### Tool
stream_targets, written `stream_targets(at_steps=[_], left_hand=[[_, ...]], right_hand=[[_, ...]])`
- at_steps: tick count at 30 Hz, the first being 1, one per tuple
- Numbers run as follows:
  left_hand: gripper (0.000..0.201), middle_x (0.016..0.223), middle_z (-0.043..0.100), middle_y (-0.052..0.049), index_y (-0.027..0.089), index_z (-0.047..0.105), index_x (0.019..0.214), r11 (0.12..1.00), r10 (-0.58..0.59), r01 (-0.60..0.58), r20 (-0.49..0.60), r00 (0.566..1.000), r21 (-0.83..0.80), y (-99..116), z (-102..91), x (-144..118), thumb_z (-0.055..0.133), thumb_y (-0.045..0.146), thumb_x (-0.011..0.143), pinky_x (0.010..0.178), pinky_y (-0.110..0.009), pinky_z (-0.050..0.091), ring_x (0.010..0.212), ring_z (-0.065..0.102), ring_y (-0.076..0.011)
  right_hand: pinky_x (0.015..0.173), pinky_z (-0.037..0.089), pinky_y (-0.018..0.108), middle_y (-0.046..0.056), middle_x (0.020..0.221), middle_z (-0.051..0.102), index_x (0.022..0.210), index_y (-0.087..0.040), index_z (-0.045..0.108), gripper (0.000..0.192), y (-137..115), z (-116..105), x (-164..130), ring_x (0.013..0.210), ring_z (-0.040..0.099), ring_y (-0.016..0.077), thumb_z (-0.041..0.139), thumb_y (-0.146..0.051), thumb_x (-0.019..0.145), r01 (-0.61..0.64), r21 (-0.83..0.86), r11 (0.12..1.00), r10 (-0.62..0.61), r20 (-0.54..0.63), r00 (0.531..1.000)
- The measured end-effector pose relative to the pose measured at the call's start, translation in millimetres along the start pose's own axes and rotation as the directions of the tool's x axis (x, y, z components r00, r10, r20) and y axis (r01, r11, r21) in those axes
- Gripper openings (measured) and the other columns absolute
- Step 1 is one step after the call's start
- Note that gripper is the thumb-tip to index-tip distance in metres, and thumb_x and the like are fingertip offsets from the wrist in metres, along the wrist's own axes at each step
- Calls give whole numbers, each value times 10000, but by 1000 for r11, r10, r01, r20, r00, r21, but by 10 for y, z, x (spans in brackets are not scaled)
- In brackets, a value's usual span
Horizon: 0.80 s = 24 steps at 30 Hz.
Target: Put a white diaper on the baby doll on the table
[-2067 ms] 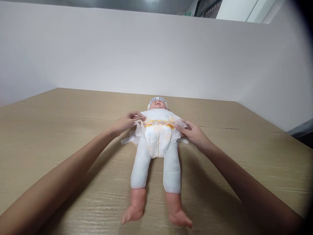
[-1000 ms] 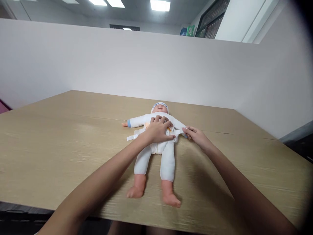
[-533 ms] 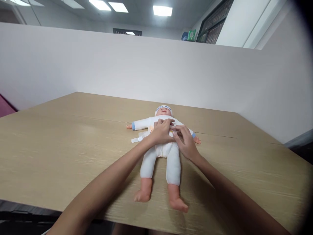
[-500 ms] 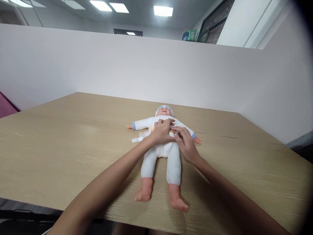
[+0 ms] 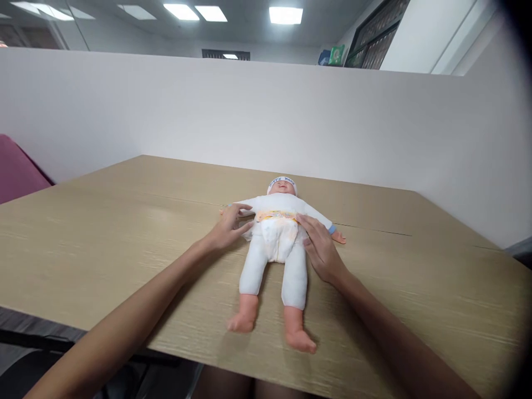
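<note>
A baby doll [image 5: 282, 202] in white clothes and a lettered white cap lies on its back, feet toward me. Around its hips is a white diaper [image 5: 277, 238] with an orange and yellow patterned waistband. At the diaper's left edge is my left hand [image 5: 229, 226], thumb and fingers apart, over the doll's arm and close to a whitish side flap that is partly hidden. My right hand [image 5: 322, 246] rests with fingers stretched along the diaper's right side, fingertips at the waistband's end. Nothing shows gripped in either hand.
The wooden table [image 5: 166, 233] carries the doll, with a seam running across it. A low white partition [image 5: 249, 116] rises behind the table. A pink-purple chair back [image 5: 20, 169] stands at the far left.
My left hand has moved left off the diaper's front to its left side, uncovering the patterned waistband. My right hand stays at the right side, its fingers now straighter. The view has shifted slightly.
</note>
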<state>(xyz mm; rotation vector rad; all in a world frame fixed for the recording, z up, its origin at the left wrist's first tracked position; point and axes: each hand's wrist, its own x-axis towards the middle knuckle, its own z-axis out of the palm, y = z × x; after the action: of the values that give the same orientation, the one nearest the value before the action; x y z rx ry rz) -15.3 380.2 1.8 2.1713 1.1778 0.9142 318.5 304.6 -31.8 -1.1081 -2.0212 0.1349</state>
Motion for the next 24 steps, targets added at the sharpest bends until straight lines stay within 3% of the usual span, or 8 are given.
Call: stream_targets(at_steps=[2,5,7,11,16,21,24], left_hand=[[615,1438,630,-149,195,637,1356,991,-37,35,15,999,129,-99,-79,-92,562,684,990,1190,-453,474,1307,584,-276],[529,1278,672,-152,166,649,1168,954,-75,69,11,997,291,-151,-118,-143,551,652,983,1102,-439,481,1188,606,-277],[465,1214,683,-154,164,621,1054,925,-104,98,-2,995,366,-158,-98,-152,572,617,962,1052,-433,477,1149,608,-284],[461,1091,699,-163,169,578,918,891,-227,211,-8,974,402,-167,-67,-175,612,629,909,1020,-467,460,1081,614,-323],[427,869,664,-96,179,570,792,924,-326,319,2,945,210,-171,-130,-125,490,571,942,830,-336,411,851,579,-221],[452,751,508,-12,156,498,726,940,-315,313,6,949,-136,-6,-139,68,503,568,911,717,-259,291,723,425,-110],[474,757,514,-2,146,523,753,941,-261,258,15,965,-220,215,-71,203,517,589,923,733,-248,303,753,431,-101]], right_hand=[[1340,351,419,46,1613,553,1597,-268,547,527,-125,-2,74,1542,482,198,412,-470,1129,-22,-37,999,19,-78,997],[1178,412,391,57,1325,700,1259,-233,720,355,-402,24,323,1288,604,199,506,-469,1103,-56,-97,994,42,-140,989],[1087,416,370,66,1171,714,1097,-198,709,333,-590,77,553,1146,612,188,517,-471,1095,-67,-124,990,55,-98,994],[903,364,316,68,1047,685,1006,-171,624,316,-813,254,979,1017,565,181,610,-486,1034,-171,-219,961,182,33,983],[752,184,290,77,1033,676,954,-161,621,370,-822,401,1177,900,499,155,704,-521,937,-336,-346,876,397,124,909],[724,181,275,28,1038,692,971,-170,630,344,-806,403,1180,784,429,97,730,-492,902,-417,-308,855,476,148,867],[729,187,265,26,1039,685,997,-171,636,362,-800,377,1177,794,448,91,710,-517,920,-404,-300,864,460,149,875]])
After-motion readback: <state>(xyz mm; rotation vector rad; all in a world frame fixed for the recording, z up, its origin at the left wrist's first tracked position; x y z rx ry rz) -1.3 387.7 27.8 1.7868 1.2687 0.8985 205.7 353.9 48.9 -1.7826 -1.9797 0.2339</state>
